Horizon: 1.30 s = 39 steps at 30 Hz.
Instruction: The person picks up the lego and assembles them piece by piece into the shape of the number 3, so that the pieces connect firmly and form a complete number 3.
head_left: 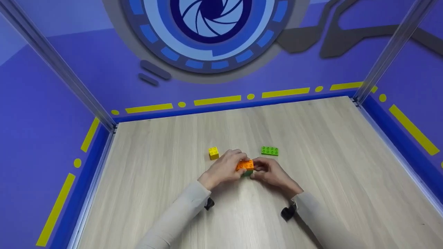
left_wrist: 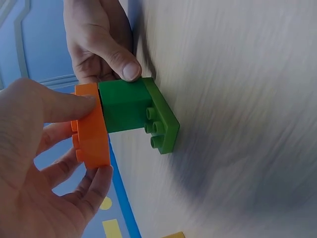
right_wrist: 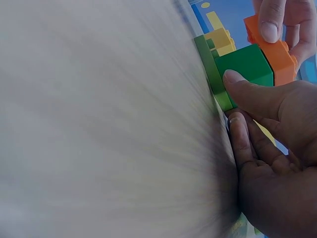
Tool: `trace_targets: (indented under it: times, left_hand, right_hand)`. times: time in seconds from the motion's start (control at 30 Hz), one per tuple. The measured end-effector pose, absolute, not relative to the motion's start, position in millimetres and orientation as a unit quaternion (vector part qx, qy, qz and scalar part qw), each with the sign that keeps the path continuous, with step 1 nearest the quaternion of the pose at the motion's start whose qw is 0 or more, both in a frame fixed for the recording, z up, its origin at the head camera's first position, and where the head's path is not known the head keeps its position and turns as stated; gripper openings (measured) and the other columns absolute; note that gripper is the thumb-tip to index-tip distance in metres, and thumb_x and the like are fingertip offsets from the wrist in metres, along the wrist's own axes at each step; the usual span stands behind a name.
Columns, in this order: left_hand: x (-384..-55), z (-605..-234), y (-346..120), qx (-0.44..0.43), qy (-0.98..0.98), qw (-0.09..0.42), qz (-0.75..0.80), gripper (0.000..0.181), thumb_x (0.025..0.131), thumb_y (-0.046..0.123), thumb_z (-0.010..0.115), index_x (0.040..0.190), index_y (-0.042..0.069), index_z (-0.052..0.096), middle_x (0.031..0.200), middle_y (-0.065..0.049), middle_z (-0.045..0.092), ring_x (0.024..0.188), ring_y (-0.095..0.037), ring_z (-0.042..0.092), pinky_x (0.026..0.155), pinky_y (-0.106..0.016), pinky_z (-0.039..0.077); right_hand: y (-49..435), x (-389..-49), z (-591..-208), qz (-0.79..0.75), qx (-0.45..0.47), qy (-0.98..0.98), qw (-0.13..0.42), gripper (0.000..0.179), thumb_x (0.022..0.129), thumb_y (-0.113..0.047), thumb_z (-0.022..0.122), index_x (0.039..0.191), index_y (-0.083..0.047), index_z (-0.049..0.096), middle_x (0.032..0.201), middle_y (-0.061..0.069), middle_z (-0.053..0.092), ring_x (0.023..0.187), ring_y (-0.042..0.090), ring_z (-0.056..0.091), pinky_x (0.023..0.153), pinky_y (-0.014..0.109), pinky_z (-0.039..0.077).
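Note:
An orange brick (head_left: 246, 164) sits on top of a dark green block (left_wrist: 124, 105), which stands at one end of a light green studded brick (left_wrist: 167, 124). A thin dark line shows between orange and dark green; I cannot tell whether they are fully pressed together. My left hand (head_left: 225, 168) pinches the orange brick between thumb and fingertips, the brick's studs facing its palm. My right hand (head_left: 273, 173) holds the lower part of the stack from the other side, its thumb on the dark green block and its fingers low by the tabletop.
A yellow brick (head_left: 214, 153) lies just beyond my left hand. Beyond my right hand is a bright green studded brick (head_left: 269, 151). The wooden tabletop (head_left: 166, 148) is bounded by blue-purple panels (head_left: 86, 69) at the back and sides.

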State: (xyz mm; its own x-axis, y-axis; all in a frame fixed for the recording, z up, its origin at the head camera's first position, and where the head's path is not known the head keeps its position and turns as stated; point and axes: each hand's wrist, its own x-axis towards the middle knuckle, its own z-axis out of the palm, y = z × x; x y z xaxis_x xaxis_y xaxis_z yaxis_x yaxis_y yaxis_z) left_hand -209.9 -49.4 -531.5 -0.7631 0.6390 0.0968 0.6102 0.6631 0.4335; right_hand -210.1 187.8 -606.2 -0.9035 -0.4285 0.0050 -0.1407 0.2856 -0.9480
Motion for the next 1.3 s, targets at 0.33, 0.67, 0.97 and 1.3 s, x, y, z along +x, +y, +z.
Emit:
trace_targets:
  times: [0.33, 0.67, 0.97, 1.3]
  left_hand:
    - [-209, -523, -49, 0.341, 0.918, 0.049, 0.195, 0.032, 0.099, 0.020, 0.076, 0.129, 0.012, 0.070, 0.121, -0.005, 0.067, 0.106, -0.020, 0.060, 0.097, -0.032, 0.054]
    - [-214, -512, -40, 0.335, 0.919, 0.078, 0.192, 0.027, 0.095, 0.014, 0.079, 0.121, 0.012, 0.072, 0.112, -0.002, 0.067, 0.100, -0.018, 0.058, 0.091, -0.030, 0.052]
    - [-215, -519, -46, 0.341, 0.912, 0.062, 0.218, 0.025, 0.096, 0.016, 0.079, 0.120, 0.013, 0.072, 0.111, 0.001, 0.066, 0.098, -0.018, 0.054, 0.088, -0.028, 0.048]
    - [-202, -531, -44, 0.344, 0.927, -0.008, 0.152, 0.031, 0.102, 0.026, 0.074, 0.130, 0.012, 0.070, 0.119, -0.002, 0.067, 0.101, -0.018, 0.060, 0.092, -0.029, 0.054]
  right_hand:
    - [186, -210, -605, -0.561, -0.179, 0.798, 0.127, 0.042, 0.089, -0.004, 0.084, 0.129, -0.002, 0.072, 0.122, 0.017, 0.075, 0.110, 0.030, 0.071, 0.093, 0.022, 0.057]
    - [188, -212, -602, -0.547, -0.188, 0.807, 0.125, 0.040, 0.089, -0.006, 0.085, 0.128, -0.008, 0.075, 0.121, 0.012, 0.076, 0.109, 0.025, 0.071, 0.094, 0.023, 0.057]
    - [188, -213, -600, -0.557, -0.185, 0.800, 0.125, 0.040, 0.089, -0.007, 0.086, 0.127, -0.008, 0.074, 0.122, 0.013, 0.076, 0.110, 0.029, 0.071, 0.093, 0.023, 0.057]
    - [190, -213, -604, -0.551, -0.186, 0.804, 0.127, 0.039, 0.089, -0.005, 0.084, 0.127, -0.005, 0.074, 0.120, 0.015, 0.076, 0.108, 0.026, 0.072, 0.093, 0.022, 0.057]
